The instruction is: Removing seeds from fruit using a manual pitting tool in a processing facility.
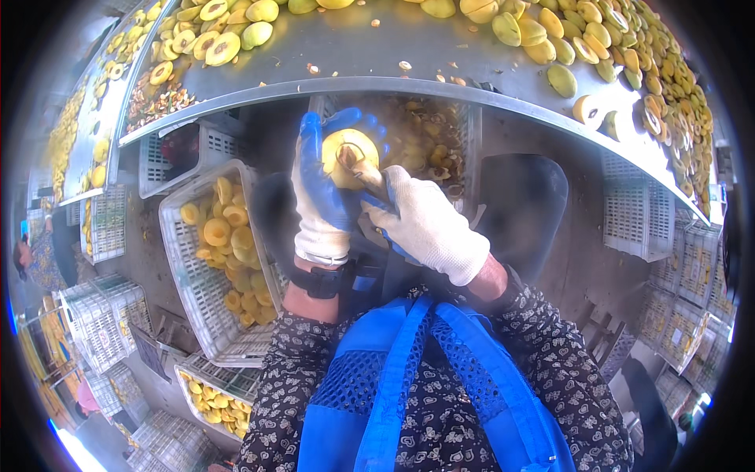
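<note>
A halved yellow peach (336, 146) rests in my left hand (321, 177), its cut face turned up and the fingers curled around its far side. That hand wears a white knit glove with a blue coated palm. My right hand (422, 218), in a matching glove, grips a pitting tool (371, 177). The tool's tip meets the brown pit cavity (348, 158) at the middle of the peach. Whether the pit is whole or broken cannot be made out. Beneath the hands, a crate (473, 147) holds brown pits and scraps.
A metal worktable (365, 50) with a raised lip crosses ahead, bearing heaped peach halves (590, 35) and pit fragments (156, 106). To the left stands a white plastic crate (177, 265) of pitted halves (230, 230). Stacked crates (678, 295) stand at right; another person (47, 256) is far left.
</note>
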Motion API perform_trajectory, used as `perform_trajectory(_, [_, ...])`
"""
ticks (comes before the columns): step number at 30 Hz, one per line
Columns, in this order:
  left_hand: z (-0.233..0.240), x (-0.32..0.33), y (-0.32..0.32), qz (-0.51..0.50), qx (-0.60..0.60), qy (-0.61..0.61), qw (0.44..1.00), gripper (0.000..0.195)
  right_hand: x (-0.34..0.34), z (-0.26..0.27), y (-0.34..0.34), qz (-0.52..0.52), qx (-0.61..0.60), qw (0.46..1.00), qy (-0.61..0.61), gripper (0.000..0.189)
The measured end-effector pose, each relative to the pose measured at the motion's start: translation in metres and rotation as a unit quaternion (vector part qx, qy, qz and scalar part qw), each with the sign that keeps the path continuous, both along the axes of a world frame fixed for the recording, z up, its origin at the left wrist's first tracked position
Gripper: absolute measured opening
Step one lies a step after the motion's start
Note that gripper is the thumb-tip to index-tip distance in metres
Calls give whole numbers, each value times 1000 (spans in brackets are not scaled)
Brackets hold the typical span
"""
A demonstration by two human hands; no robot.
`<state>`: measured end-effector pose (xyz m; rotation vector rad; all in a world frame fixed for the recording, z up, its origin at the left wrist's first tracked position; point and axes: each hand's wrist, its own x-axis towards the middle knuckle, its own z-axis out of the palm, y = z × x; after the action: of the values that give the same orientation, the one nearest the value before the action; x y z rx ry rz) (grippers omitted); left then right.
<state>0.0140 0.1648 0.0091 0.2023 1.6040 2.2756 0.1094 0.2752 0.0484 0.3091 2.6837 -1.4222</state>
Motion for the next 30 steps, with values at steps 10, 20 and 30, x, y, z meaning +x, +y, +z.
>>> perform_trajectory(10, [-9, -2, 1, 13, -98, 27, 995, 49, 7, -5, -1, 31, 12, 996, -86, 33])
perform_trajectory(20, [-56, -14, -8, -114, -100, -57, 987, 53, 22, -33, 12, -53, -626, 733, -262, 27])
perform_trajectory(30, [-44, -8, -9, -206, -151, -79, 963, 27, 32, -42, 23, 9, -716, 634, -292, 29])
